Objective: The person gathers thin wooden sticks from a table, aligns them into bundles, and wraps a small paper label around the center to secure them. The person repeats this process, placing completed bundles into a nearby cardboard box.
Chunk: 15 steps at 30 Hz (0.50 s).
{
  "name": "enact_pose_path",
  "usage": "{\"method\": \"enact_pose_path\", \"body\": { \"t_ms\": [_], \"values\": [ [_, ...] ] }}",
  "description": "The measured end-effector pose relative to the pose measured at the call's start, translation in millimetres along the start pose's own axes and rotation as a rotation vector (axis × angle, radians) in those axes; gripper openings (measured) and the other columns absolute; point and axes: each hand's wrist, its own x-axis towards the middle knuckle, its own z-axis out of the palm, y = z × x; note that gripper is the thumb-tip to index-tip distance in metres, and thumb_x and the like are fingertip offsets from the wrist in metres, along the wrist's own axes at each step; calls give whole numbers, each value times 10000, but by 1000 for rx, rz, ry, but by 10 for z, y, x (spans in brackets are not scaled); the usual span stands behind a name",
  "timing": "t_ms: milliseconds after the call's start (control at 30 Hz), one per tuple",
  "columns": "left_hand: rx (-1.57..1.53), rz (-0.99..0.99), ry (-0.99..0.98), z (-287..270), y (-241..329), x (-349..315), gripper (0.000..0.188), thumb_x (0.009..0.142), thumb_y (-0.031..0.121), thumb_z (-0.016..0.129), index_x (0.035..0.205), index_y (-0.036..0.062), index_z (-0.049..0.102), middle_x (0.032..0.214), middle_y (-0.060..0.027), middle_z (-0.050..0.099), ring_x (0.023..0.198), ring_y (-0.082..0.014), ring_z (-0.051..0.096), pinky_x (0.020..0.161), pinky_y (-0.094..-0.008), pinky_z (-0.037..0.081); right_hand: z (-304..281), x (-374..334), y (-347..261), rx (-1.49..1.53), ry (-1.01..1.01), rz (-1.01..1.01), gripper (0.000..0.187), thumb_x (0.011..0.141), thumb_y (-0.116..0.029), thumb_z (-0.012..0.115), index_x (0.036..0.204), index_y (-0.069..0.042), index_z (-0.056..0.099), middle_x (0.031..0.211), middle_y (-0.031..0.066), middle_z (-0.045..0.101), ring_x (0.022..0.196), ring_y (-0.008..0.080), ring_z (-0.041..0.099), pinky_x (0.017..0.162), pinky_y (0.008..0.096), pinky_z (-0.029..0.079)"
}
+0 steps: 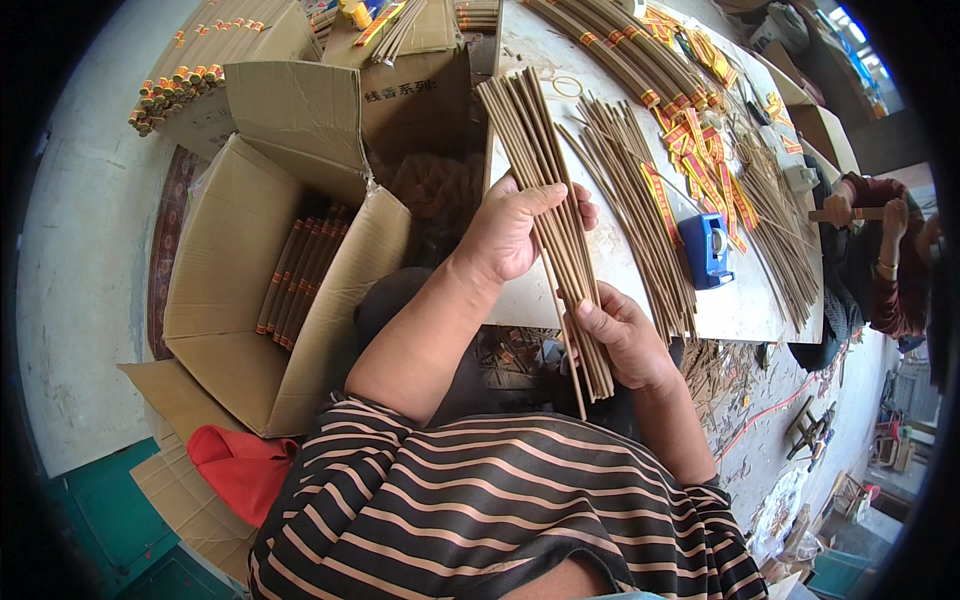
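Observation:
A loose bundle of long brown incense sticks point(572, 248) slants across the front of me, held in both hands over the table's near edge. My left hand point(512, 232) is wrapped round its middle, thumb across the top. Lower down, my right hand point(625, 342) grips the bundle near its bottom end. One stick point(576, 372) splays out a little from the others there. To the right of the bundle, more loose incense sticks point(640, 225) lie on the white table point(515, 300), beside a blue tape dispenser point(707, 252).
Red-and-yellow paper bands point(705, 165) and banded bundles point(600, 50) cover the table's far part. At left stands an open cardboard box point(215, 260) with banded bundles point(300, 275) inside. More bundles point(195, 75) are stacked behind it. Another person point(885, 260) holds a bundle at far right.

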Motion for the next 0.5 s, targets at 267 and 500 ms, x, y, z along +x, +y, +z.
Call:
{"method": "enact_pose_path", "body": {
  "t_ms": [267, 500],
  "values": [
    [26, 15, 44, 62, 31, 1, 344, 716, -52, 441, 1044, -90, 537, 940, -192, 620, 854, -293, 631, 818, -416, 526, -48, 32, 55, 165, 69, -21, 280, 959, -233, 440, 1069, 14, 513, 821, 122, 628, 668, 186, 626, 617, 295, 532],
    [1, 14, 15, 30, 20, 21, 486, 608, -47, 402, 1071, -138, 517, 995, -217, 611, 925, -311, 613, 891, -425, 497, -42, 19, 30, 226, 90, -4, 295, 959, -219, 437, 1098, 31, 509, 921, 152, 630, 744, 203, 641, 660, 309, 542]
  ]
}}
